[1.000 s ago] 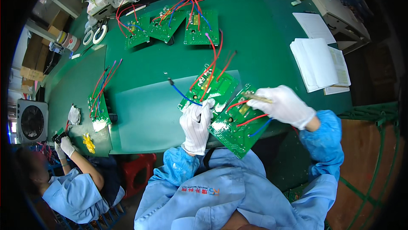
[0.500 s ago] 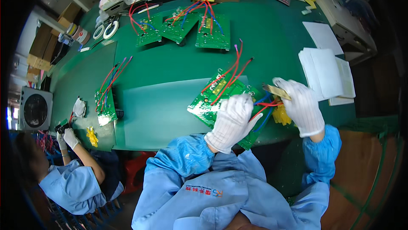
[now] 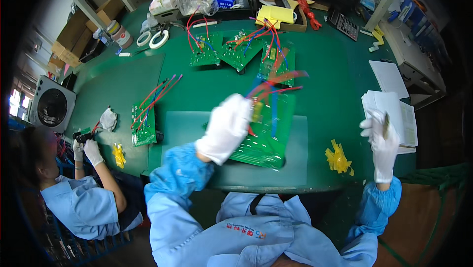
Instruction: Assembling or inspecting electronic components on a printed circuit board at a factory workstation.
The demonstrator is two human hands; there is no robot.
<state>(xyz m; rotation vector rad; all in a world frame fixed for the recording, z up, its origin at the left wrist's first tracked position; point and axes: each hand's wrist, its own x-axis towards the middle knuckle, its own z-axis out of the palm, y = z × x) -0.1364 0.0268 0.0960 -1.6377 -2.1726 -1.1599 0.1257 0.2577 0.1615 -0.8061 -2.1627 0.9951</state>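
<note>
Over the near middle of the green table, my left hand (image 3: pixel 226 129), in a white glove, is closed at the left side of a green circuit board (image 3: pixel 268 143). The board is smeared by motion; red and blue wires (image 3: pixel 276 82) rise from its far end. My fingertips are partly hidden, so the exact grip is unclear. Further right, my gloved right hand (image 3: pixel 383 141) is raised beside the white papers, closed round a slim brownish tool (image 3: pixel 386 123) whose kind I cannot make out. Between the hands lies a crumpled clump of yellow tape pieces (image 3: pixel 338 158).
Several wired circuit boards (image 3: pixel 204 50) lie at the back, another (image 3: pixel 143 124) to the left. White papers (image 3: pixel 384 104) and a calculator (image 3: pixel 344 24) are at right. White tape rolls (image 3: pixel 158 39) sit at far left. A co-worker (image 3: pixel 84 193) handles a dark part at left.
The circuit board has turned, its wires now toward the far side. My left hand has shifted left; my right hand has moved right, off the wires, with the slim tool. The view has shifted.
</note>
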